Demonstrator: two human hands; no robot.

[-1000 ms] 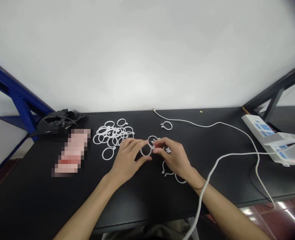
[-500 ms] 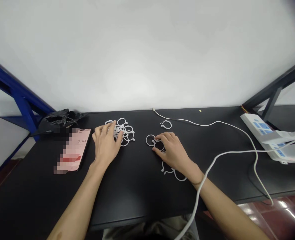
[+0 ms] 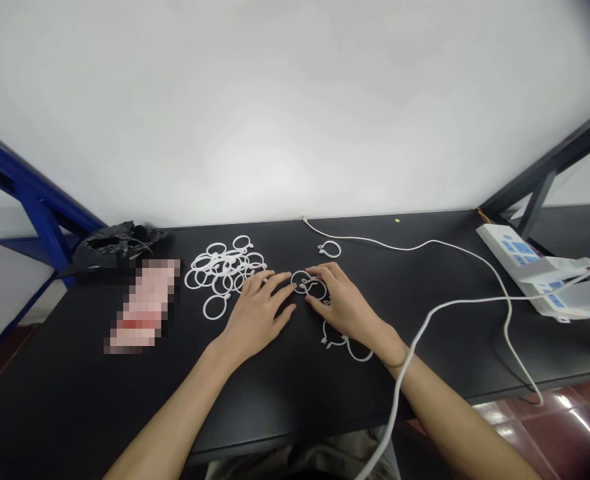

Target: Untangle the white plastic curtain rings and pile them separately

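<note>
My right hand [image 3: 343, 301] pinches a white plastic curtain ring [image 3: 318, 298] between thumb and fingertips, low over the black table. A second white ring [image 3: 295, 283] overlaps it on the left. Beside these, my left hand [image 3: 262, 310] is open, palm down, its fingers spread toward the two rings. Left of that hand lies a loose pile of white rings [image 3: 222, 267], some of it hidden by the fingers. A few more rings [image 3: 359, 360] lie partly under my right hand and wrist. One single ring [image 3: 331, 250] rests farther back.
A phone [image 3: 147, 300], blurred out, lies on the left of the table [image 3: 265, 413], with a crumpled black bag [image 3: 119, 240] behind it. On the right is a white power strip [image 3: 515, 257] with plugs. A white cable [image 3: 455, 305] crosses above my right forearm.
My left hand has moved right and nearer, off the pile, which now shows spread wider. My right hand stays at the same spot with its ring.
</note>
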